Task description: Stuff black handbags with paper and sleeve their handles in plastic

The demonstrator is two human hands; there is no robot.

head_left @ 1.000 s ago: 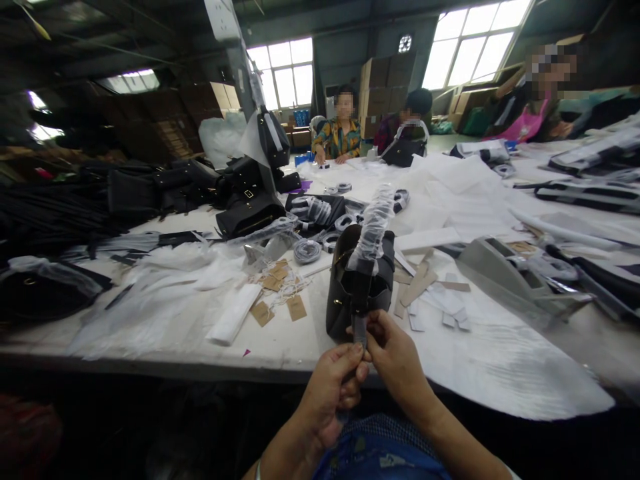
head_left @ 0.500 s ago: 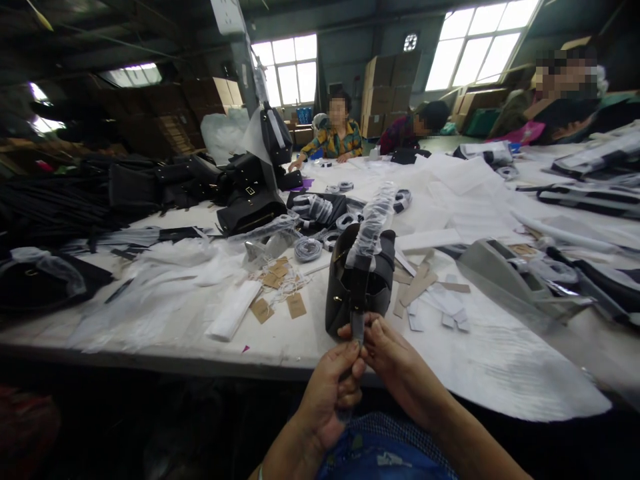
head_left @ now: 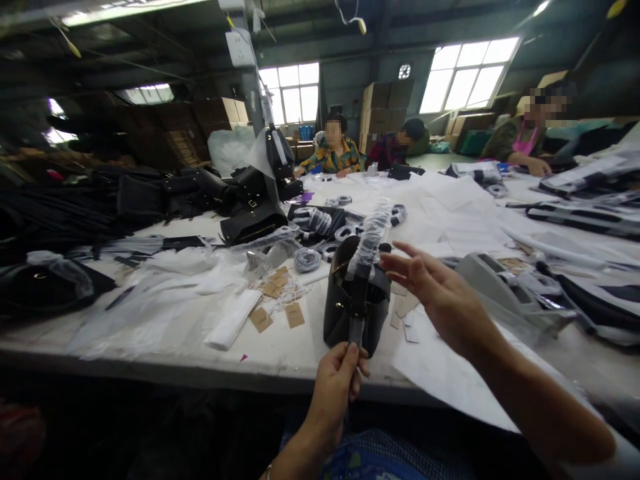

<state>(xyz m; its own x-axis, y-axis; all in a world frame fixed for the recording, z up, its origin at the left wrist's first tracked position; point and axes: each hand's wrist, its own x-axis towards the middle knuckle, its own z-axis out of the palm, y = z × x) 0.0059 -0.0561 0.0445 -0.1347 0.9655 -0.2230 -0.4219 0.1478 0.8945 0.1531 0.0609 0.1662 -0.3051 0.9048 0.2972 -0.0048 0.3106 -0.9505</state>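
Observation:
A black handbag (head_left: 336, 313) stands upright at the table's near edge, its side turned to me. Crinkled clear plastic wrap (head_left: 373, 233) covers its raised handle. My left hand (head_left: 341, 373) pinches a dark strap with a plastic-like covering (head_left: 356, 330) that hangs down the bag's side. My right hand (head_left: 425, 280) is raised at the bag's right, fingers apart and holding nothing; its fingertips are near the wrapped handle, and whether they touch it I cannot tell.
Brown paper tags (head_left: 295, 315) and a white roll (head_left: 234, 320) lie left of the bag. A grey tape dispenser (head_left: 493, 283) stands at right. Black bags (head_left: 255, 220) are piled back left. Coiled wrapped straps (head_left: 307, 260) lie behind. Co-workers (head_left: 333, 152) sit across the table.
My right hand has let go of the strap and moved up and right, its fingers spreading. My left hand still grips the strap. The view has tilted upward a little.

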